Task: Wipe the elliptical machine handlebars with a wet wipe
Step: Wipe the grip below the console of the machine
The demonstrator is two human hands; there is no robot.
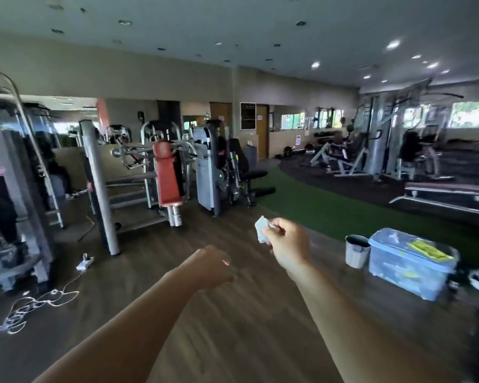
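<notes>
While the right hand (286, 243) pinches a small crumpled white wet wipe (261, 229) in its fingers, the wipe sticks up toward eleven o'clock, at mid-frame. The left hand (212, 265) is curled closed, holding nothing visible. Below lies a dark wood-plank floor (233, 327); weight machines (166, 172) stand at ten o'clock, a blue lidded bin (409, 266) at three.

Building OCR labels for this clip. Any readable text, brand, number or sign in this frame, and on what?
None can be read.
Yellow label on the clear blue-lidded plastic storage box: print too blurred.
Dark framed wall board beside the brown wooden door: writing too small.
White paper notices on the beige far wall: too small.
Crumpled white wet wipe pinched in the right hand: no print visible.
</notes>
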